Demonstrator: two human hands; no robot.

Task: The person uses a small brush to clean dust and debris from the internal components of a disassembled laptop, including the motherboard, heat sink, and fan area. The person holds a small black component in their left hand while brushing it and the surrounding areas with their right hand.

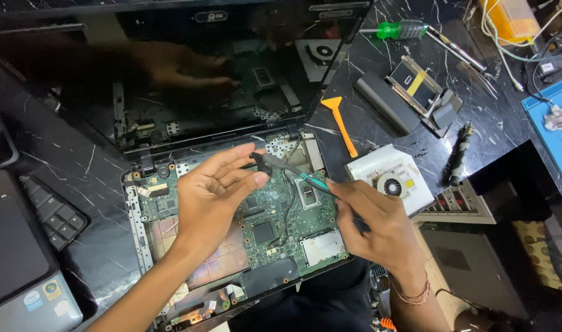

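Open laptop [231, 184] lies centre on the table [379, 80], board [275, 221] bared, screen [231, 67] behind it. Left hand [216, 187] and right hand [370, 224] sit over the board, tool [305, 178] between them. Pry tool [342, 123] right of the screen. Fan [391, 184] right of the board. Drive caddy [416, 92] behind the fan, screwdriver [410, 29] behind that. Keyboard [50, 212] left of the laptop.

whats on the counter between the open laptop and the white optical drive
In the head view, an orange plastic pry tool lies on the black marble counter between the laptop's circuit board and the optical drive.
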